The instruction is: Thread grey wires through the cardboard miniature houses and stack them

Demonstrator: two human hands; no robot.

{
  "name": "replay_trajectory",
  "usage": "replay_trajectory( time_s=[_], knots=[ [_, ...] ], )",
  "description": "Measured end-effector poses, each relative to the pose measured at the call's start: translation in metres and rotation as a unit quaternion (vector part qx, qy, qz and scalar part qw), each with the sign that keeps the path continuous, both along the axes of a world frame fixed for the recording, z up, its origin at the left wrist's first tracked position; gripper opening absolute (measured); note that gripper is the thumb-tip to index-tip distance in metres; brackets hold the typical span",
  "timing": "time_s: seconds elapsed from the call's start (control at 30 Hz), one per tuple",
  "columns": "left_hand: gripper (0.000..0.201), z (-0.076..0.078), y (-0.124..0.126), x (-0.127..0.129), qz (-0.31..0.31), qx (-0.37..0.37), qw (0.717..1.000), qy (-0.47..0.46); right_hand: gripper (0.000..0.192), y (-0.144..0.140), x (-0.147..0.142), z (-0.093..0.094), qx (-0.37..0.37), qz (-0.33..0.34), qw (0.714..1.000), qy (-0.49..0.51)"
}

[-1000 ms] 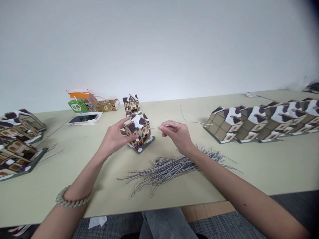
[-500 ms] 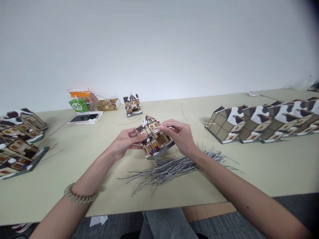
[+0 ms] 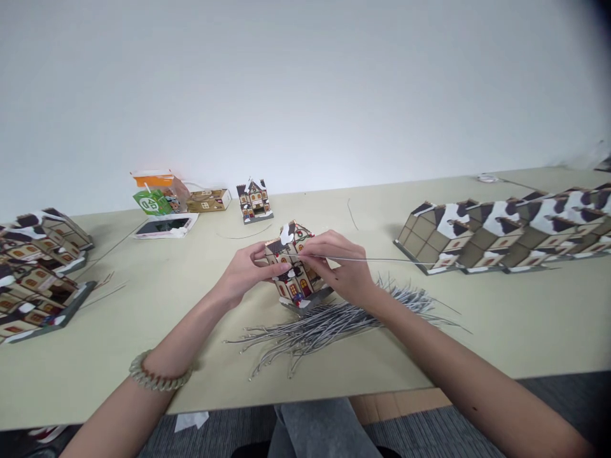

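Head view: a model house [image 3: 292, 287] is gripped by the left hand [image 3: 243, 273] mid-bench [image 3: 167, 286], and a thin wire [image 3: 396, 259] is pinched in the right hand [image 3: 341, 264] at its front. Wire-fitting seems under way; steady support and fine aim are called for. Its base is crowded by a wire bundle [image 3: 329, 331]; more houses [image 3: 496, 232] are lined up rightward.

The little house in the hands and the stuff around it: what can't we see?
Head view:
Little house: its back is turned away, and the right hand covers part of its front.
Wire: too thin to tell whether its tip touches the house.
Row of houses: cut off by the right edge.
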State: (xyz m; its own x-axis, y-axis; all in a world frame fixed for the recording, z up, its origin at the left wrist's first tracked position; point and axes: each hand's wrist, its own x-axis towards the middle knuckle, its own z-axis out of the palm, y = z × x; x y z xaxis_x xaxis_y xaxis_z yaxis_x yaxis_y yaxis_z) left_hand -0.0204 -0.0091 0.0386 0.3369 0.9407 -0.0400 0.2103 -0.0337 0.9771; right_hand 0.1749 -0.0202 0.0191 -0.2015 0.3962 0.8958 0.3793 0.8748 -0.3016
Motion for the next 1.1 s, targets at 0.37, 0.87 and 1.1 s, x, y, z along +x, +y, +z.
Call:
replay_trajectory(
  time_s=[0.37, 0.87, 1.1],
  knots=[
    [0.063, -0.0008, -0.0025, 0.0007, -0.002, 0.024, 1.0, 0.004, 0.007, -0.0014, -0.0019, 0.0009, 0.01, -0.006, 1.0, -0.004],
    [0.063, -0.0018, -0.0022, 0.0002, -0.011, 0.036, 0.999, 0.01, 0.009, -0.0023, -0.0012, 0.0019, -0.017, -0.004, 1.0, 0.011],
    [0.068, -0.0014, -0.002, 0.0015, -0.007, 0.037, 0.999, 0.009, 0.01, -0.003, -0.0003, 0.0028, -0.021, -0.005, 1.0, 0.009]
  ],
)
